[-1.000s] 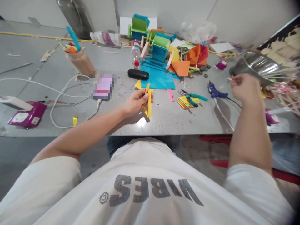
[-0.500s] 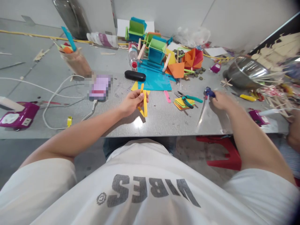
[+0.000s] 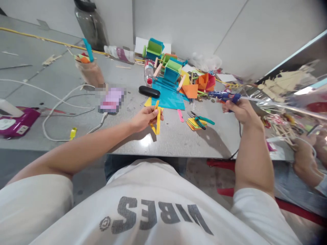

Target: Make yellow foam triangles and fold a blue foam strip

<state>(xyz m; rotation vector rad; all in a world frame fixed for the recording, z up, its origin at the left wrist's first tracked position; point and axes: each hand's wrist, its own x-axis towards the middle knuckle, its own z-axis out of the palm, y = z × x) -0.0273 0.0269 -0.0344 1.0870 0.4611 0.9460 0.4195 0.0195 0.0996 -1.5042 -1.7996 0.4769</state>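
Left hand: the left hand (image 3: 146, 118) is closed in a pinch on the yellow strips (image 3: 156, 119), thumb and fingers clamped on their upper part; it hovers just above the table (image 3: 178, 136) near its front edge, at about 12 o'clock from the person's chest

Yellow strips: folded paper bands, standing roughly upright in the pinch, lower ends close to the tabletop; whether they touch it cannot be told

Right hand: the right hand (image 3: 241, 110) is wrapped shut around the grip of the glue gun (image 3: 224, 96), raised above the table at about 2 o'clock from the left hand

Glue gun: blue, blurred, its nozzle pointing toward 9 o'clock; a dark cord hangs down below the wrist

Between the hands: pliers (image 3: 200, 119) with teal handles lie on a small stack of paper squares (image 3: 194, 124); a pink strip (image 3: 180, 115) lies at 3 o'clock of the yellow strips, near them

Farther at 12 o'clock: a blue sheet (image 3: 168, 98) lies flat; a black case (image 3: 149, 91) sits just to its 9 o'clock side; beyond stand coloured paper boxes (image 3: 171, 69)

Far left: a cup (image 3: 90, 70) of scraps at 10 o'clock; white cables (image 3: 58, 105) loop over the table; a purple box (image 3: 16, 122) sits at 9 o'clock

Far right: another person's hand (image 3: 305, 161) is at 4 o'clock, beside a heap of wooden sticks (image 3: 281, 126)
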